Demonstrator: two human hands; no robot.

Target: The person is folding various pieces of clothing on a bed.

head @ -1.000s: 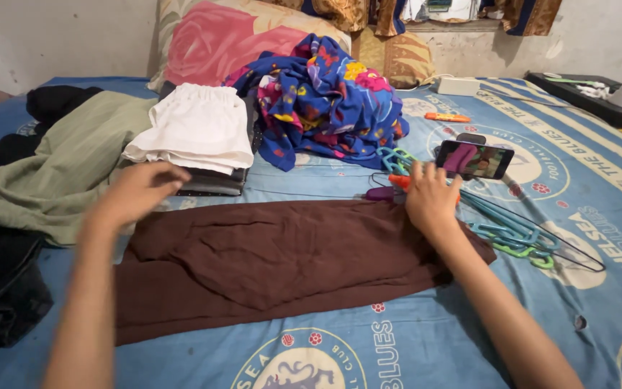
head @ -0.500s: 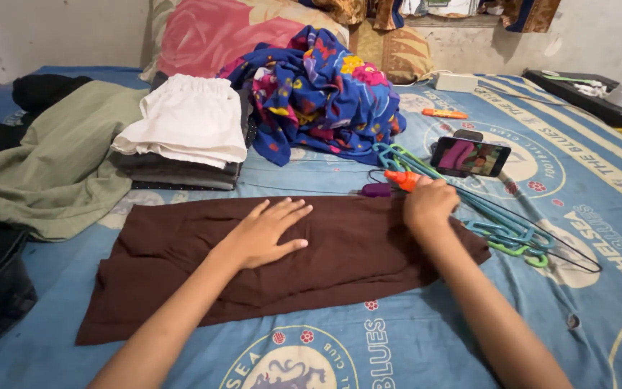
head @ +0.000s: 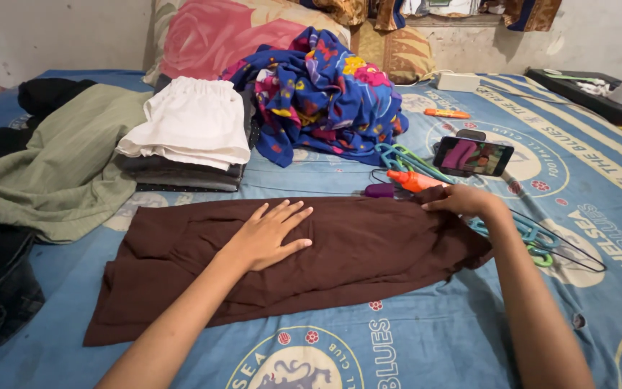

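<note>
A dark brown garment (head: 181,266) lies folded lengthwise across the blue bedsheet (head: 426,338). My left hand (head: 268,234) rests flat on its middle, fingers spread. My right hand (head: 462,200) pinches the garment's upper right corner, fingers closed on the cloth. Just beyond that corner lie an orange object (head: 412,180) and a small purple object (head: 379,190).
A stack of folded clothes topped by a white piece (head: 188,130) sits behind the garment. A blue floral cloth heap (head: 325,94), an olive garment (head: 52,166), a phone on a stand (head: 473,156), plastic hangers (head: 527,230) and pillows (head: 217,36) surround it.
My left hand moved from the folded stack onto the middle of the brown garment. My right hand shifted right and took hold of the garment's upper right corner.
</note>
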